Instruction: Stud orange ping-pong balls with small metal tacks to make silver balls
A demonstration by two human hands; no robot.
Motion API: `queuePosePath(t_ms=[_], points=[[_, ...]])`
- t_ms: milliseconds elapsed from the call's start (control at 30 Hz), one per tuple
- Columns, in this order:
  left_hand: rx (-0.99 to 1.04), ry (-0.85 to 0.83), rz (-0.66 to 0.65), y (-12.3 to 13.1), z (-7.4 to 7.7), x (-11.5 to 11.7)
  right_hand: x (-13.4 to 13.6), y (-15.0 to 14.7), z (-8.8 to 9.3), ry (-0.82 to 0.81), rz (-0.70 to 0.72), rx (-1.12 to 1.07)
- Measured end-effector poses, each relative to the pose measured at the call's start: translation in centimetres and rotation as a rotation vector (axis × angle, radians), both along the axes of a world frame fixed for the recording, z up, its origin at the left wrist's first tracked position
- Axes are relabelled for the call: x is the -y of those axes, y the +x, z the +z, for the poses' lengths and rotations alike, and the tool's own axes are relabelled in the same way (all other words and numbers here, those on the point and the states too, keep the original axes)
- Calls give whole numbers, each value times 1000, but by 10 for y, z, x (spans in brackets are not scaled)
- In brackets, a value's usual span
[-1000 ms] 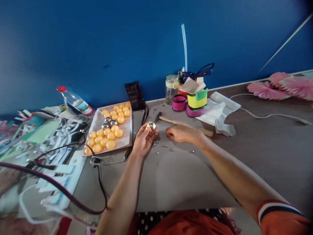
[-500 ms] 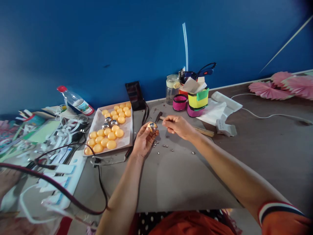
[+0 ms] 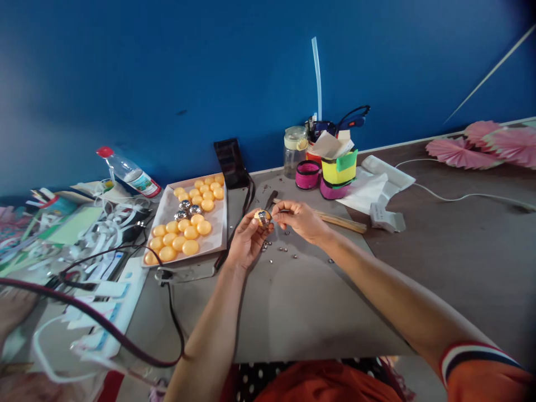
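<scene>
My left hand [image 3: 244,244] grips a small orange-yellow ball [image 3: 257,214] whose facing side is partly covered in shiny silver. Close against the ball's right side, the fingertips of my right hand [image 3: 302,222] are pinched together; whatever lies between them is too small to make out. Behind my right hand is a hammer [image 3: 343,223] with a wooden handle and a dark head. Several tiny silver pieces [image 3: 283,249] are scattered on the grey table just below the hands.
On the left, a white tray [image 3: 215,237] holds several orange-yellow balls [image 3: 190,247] and a few silver-covered ones [image 3: 181,215]. Cables and a power strip [image 3: 129,290] crowd the left side. At the back stand a glass jar [image 3: 295,156] and a yellow container [image 3: 339,169].
My right hand has moved left, bringing its pinched fingertips up to the ball. My left hand keeps hold of the ball, almost in place.
</scene>
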State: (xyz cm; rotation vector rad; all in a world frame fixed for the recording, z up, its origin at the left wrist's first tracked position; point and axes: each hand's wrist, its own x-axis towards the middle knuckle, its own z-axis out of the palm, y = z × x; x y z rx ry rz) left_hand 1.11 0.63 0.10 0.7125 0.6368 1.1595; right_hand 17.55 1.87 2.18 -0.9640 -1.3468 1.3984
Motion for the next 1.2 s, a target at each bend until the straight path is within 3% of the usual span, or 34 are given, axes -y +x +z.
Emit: queuePosePath(t_ms=[333,567,933,1100,1200], points=[[12,17,-36,1,0,1,2,-2,2,-10,56,6],[1,25,-13,2,-2,1,-2,2,-6,-49,93,30],[-75,48,31,6,-3,3,-1,-4,-11,-60,22,19],[-22,26,-12,4,-2,1,-9,14,-6,-117,182,15],[5,18,-3,0,-2,-1,-18,34,-3,-83,260,212]])
